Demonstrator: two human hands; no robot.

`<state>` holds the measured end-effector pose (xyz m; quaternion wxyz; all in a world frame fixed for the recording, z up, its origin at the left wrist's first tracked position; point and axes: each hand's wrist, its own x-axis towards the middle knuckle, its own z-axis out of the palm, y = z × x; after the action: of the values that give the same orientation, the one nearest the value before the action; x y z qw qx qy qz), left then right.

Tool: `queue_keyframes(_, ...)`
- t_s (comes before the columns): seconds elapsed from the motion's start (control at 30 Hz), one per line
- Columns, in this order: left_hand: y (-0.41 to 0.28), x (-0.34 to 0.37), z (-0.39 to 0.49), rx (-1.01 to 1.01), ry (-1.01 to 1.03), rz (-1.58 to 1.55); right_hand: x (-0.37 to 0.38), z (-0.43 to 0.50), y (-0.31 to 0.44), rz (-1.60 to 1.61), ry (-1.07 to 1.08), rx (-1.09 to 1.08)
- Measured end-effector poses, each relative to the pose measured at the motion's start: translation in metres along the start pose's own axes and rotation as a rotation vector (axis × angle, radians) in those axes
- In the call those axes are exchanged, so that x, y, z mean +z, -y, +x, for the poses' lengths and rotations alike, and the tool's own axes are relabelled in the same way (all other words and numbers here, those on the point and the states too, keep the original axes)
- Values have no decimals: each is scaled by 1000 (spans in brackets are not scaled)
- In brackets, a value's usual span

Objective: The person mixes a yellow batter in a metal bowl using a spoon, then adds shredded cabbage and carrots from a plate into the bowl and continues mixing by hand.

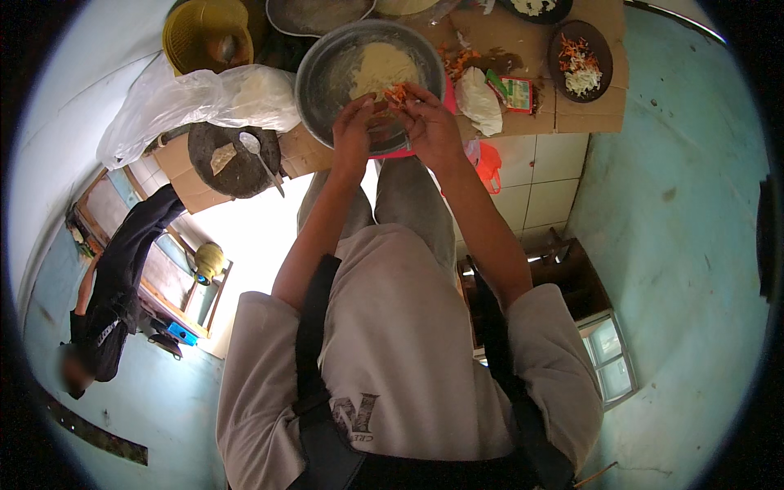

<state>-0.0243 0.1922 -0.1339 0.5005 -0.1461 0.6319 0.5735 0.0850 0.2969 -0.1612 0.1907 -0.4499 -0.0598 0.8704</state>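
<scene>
A large round metal basin (312, 92) with pale flour or batter (383, 64) in it stands in front of me. My left hand (356, 125) is over the basin's near part, fingers bent, its fingertips close to a clump of shredded orange vegetable, likely carrot (397, 95). My right hand (430, 122) has its fingers curled around that clump from the right. Whether my left fingers also grip it, I cannot tell. To the right lies a dark round plate (556, 64) bearing orange and white shreds.
A stone mortar (205, 174) with a spoon (252, 146) stands left, near clear plastic bags (257, 101) and a yellow basket (177, 37). Seasoning packets (517, 94) and a white bag (479, 101) lie right on cardboard (576, 119). Another person (125, 269) stands far left.
</scene>
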Motion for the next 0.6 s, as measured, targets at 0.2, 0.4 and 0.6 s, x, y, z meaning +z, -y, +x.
queue_keyframes(0.2,-3,1,-1,13,10,28,14,-5,10,-78,54,38)
queue_keyframes(0.4,-2,0,-2,20,-18,63,18,-9,8,-369,-22,-87)
queue_keyframes(0.6,-15,-14,-7,346,-90,828,7,-8,1,-971,-101,-266)
